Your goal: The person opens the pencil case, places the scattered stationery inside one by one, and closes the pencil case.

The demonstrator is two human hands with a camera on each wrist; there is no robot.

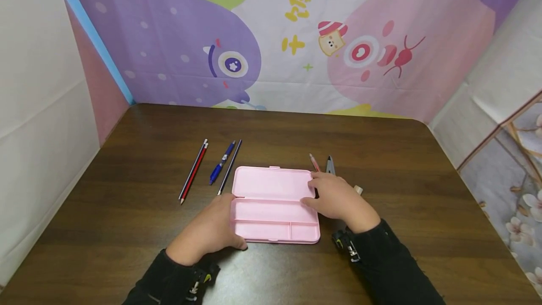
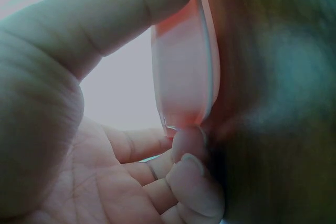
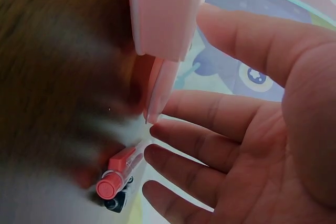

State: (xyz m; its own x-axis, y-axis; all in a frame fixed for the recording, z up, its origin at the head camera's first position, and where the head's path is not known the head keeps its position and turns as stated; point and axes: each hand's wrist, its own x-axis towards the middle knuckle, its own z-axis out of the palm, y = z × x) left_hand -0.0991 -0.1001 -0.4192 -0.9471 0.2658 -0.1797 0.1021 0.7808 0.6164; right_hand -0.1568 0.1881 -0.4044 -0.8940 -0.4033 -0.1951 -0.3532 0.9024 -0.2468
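Note:
A pink pencil case (image 1: 262, 211) lies unfolded on the table, its lid (image 1: 271, 182) laid back away from the person. A lengthwise divider and a short crosswise one split its bare tray. At the left end, my left hand (image 1: 211, 225) holds the case, thumb near the front corner and fingers bent against the side. My right hand (image 1: 336, 196) is at the right end; its fingertips touch the lid's edge and its thumb lies by the hinge. In the right wrist view, the right hand's fingers (image 3: 210, 145) are fairly straight beside the lid.
Left of the case lie a red pencil (image 1: 195, 172), a dark striped pencil (image 1: 190, 173), a blue pen (image 1: 222, 163) and another dark pencil (image 1: 230, 166). Beyond the right hand are a red pen (image 1: 314, 161), a grey pointed item (image 1: 330, 165) and a small whitish piece (image 1: 358, 189).

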